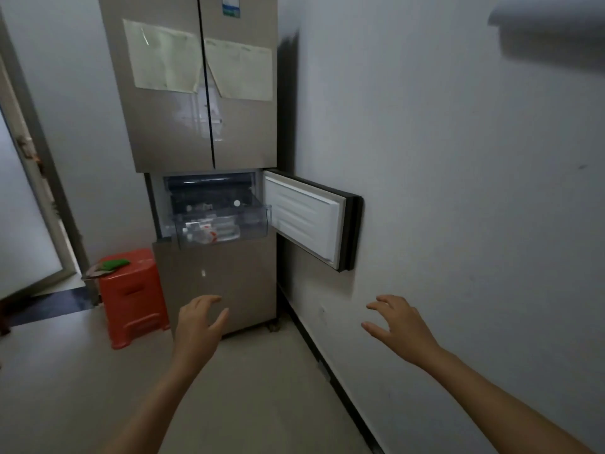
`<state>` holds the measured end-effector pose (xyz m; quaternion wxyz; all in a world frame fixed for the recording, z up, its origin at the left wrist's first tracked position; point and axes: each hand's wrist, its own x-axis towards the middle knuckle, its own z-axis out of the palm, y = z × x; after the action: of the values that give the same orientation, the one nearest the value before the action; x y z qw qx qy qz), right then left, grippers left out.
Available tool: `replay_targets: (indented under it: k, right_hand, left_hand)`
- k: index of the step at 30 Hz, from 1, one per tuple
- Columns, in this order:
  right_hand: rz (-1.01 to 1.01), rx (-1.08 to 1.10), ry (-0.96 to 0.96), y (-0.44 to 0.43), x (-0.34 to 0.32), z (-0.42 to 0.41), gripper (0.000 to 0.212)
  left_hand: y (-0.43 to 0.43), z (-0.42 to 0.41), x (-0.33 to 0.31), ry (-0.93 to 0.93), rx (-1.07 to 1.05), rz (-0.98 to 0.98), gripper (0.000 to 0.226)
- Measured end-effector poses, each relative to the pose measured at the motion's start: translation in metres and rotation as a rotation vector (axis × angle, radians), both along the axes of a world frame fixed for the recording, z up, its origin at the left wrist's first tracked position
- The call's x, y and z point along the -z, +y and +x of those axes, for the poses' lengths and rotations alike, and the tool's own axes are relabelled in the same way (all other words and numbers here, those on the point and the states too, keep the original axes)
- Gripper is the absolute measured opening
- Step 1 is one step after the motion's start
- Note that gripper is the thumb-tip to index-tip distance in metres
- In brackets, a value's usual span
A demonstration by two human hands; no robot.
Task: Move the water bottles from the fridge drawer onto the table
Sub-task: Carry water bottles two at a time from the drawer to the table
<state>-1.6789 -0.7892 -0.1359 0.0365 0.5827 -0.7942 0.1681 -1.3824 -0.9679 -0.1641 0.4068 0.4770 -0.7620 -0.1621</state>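
A tall beige fridge [203, 126] stands ahead against the wall. Its middle compartment door [304, 221] is swung open to the right. A clear plastic drawer [258, 224] is pulled out of that compartment, and water bottles with red-and-white labels [204, 232] lie inside it. My left hand [199, 317] and my right hand [396, 322] are stretched out in front of me below the drawer, well short of it. Both have relaxed, spread fingers and hold nothing. No table is in view.
An orange plastic stool [134, 296] with a green item on top stands left of the fridge. A white wall [458, 191] runs close along my right. A doorway [29, 208] opens at the far left. Pale floor lies between me and the fridge.
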Motion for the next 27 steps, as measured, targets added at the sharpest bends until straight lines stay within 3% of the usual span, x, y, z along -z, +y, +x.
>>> replay_targets:
  k: [6,18,27]
  right_hand:
    - [-0.036,-0.001,0.000,-0.091,-0.010,-0.016,0.132]
    - [0.054,-0.126,-0.043,-0.236,0.012,-0.064,0.130]
    - [0.054,-0.293,-0.070,-0.406,0.018,-0.127,0.131]
  left_hand:
    - [-0.092,-0.018,-0.010,0.052,0.016,-0.026,0.024]
    - [-0.207,-0.068,0.036,0.051,-0.057,0.087,0.021]
    - [-0.314,-0.124,0.021,0.033,-0.199,0.044,0.022]
